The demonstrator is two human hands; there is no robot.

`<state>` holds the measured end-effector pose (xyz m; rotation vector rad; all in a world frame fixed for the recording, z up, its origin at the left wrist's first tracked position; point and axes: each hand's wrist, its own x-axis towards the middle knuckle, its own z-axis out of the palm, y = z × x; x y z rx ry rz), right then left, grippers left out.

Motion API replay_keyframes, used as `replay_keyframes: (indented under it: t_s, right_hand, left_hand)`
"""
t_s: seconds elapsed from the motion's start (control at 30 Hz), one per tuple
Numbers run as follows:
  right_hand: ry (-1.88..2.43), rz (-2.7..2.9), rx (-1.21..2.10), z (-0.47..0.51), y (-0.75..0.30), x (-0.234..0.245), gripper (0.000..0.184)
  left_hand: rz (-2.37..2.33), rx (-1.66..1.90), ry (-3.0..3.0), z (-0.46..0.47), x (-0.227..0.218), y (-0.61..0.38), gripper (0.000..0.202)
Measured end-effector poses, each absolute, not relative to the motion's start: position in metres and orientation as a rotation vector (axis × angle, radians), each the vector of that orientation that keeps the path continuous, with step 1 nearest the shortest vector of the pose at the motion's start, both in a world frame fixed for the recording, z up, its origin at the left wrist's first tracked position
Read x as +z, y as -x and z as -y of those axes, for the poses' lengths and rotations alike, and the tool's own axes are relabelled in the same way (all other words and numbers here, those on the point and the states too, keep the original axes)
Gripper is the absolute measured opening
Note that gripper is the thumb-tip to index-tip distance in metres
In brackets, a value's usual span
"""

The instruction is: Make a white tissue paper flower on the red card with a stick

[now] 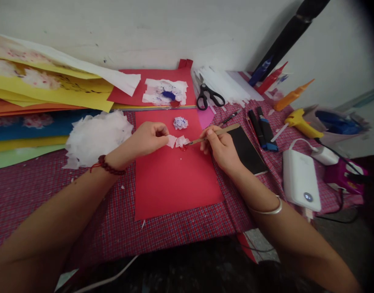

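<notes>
Left hand (147, 140): thumb and forefinger pinched on white tissue scrap (177, 141), near top of red paper sheet (175, 183). Right hand (220, 148): closed around wooden-handled brush (226, 130), tip touching scrap. Crumpled tissue flower (180, 122) just beyond; scissors (209, 97) further back

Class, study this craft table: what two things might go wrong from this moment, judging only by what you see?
1. The thin wooden brush in the right hand has a wet red tip right by the small white tissue pieces in the left hand grip; the tissue may soak, tear, or stain fingers.
2. The left forearm lies beside the loose white tissue pile; a sweep might scatter it.
</notes>
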<state>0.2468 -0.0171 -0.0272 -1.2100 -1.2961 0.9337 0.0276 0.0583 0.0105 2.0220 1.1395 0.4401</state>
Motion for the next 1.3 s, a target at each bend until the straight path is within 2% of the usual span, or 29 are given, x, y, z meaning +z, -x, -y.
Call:
replay_keyframes:
  t_s: [0.47, 0.7, 0.93, 1.3]
  right_hand:
    - [1.164, 1.264, 1.084, 0.014, -0.241, -0.032, 0.038]
    - [1.214, 1.346, 1.023, 0.012, -0.240, -0.034, 0.039]
    - [1.227, 1.387, 1.022, 0.012, -0.240, -0.032, 0.040]
    - [1.237, 1.398, 0.961, 0.015, -0.244, -0.024, 0.041]
  left_hand:
    - [-1.108, 0.477, -2.036, -0.063, -0.010, -0.029, 0.003]
    - [-1.073, 0.469, -2.014, -0.066, -0.013, -0.028, 0.002]
    - [-1.016, 0.430, -1.973, -0.053, -0.006, -0.038, 0.013]
    - [-1.161, 0.603, -2.085, -0.047, -0.018, -0.060, 0.007]
